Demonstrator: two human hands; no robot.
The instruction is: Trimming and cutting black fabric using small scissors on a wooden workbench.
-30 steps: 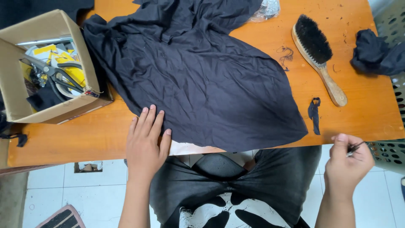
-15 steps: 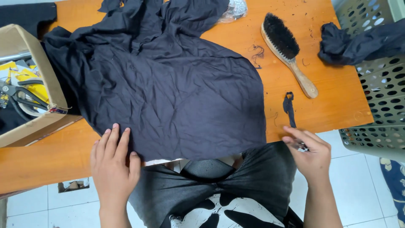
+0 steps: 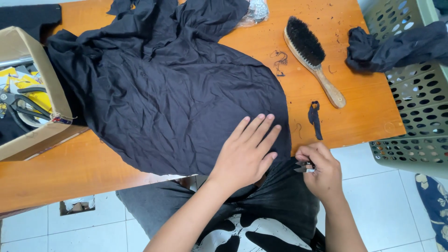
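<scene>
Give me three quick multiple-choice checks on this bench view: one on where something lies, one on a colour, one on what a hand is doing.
1. Where does the wooden brush lie?
A. In the cardboard box
B. On the table, to the right of the dark garment
C. In the plastic basket

2. What colour is the garment spread on the table?
A. Black
B. White
C. Red

3. What is the left hand doing?
A. Gripping the brush handle
B. Lifted clear of everything
C. Lying flat, fingers spread, on the garment's near edge

Answers:
1. B: the brush rests on bare orange tabletop beside the cloth, bristles up.
2. A: the whole wrinkled cloth reads black.
3. C: the palm presses on the fabric by the table edge, while the right hand pinches a small metal snipper next to it.
</scene>
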